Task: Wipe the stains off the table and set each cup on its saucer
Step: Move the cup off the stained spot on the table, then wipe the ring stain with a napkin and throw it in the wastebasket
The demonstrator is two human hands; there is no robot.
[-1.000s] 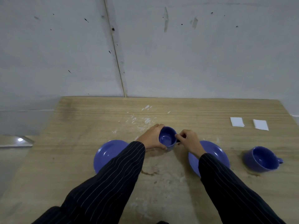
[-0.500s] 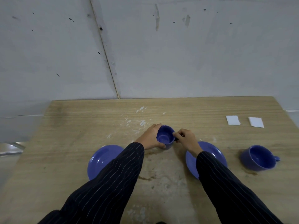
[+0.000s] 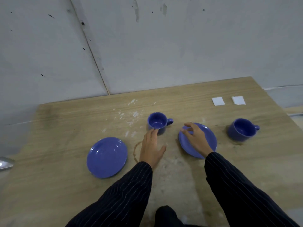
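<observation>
Two blue cups and two blue saucers sit on a wooden table (image 3: pixel 65 185). The middle cup (image 3: pixel 158 122) stands upright on the bare wood, handle to the right. My left hand (image 3: pixel 151 148) is open just in front of it, fingertips at its base. My right hand (image 3: pixel 195 138) hovers open over the right saucer (image 3: pixel 209 141). The left saucer (image 3: pixel 107 157) lies bare. The right cup (image 3: pixel 242 131) stands on the table. A brown ring stain (image 3: pixel 136 151) lies beside my left hand, white smears (image 3: pixel 129 117) further back.
Two white folded wipes (image 3: pixel 218 101) (image 3: pixel 238 100) lie at the far right of the table. A grey wall (image 3: pixel 147 46) rises behind the table's far edge. A metal object (image 3: pixel 5 163) shows past the left edge.
Both hands have let go of the middle cup and drawn back toward me; the cup now stands alone on the table. The camera view has shifted left and tilted.
</observation>
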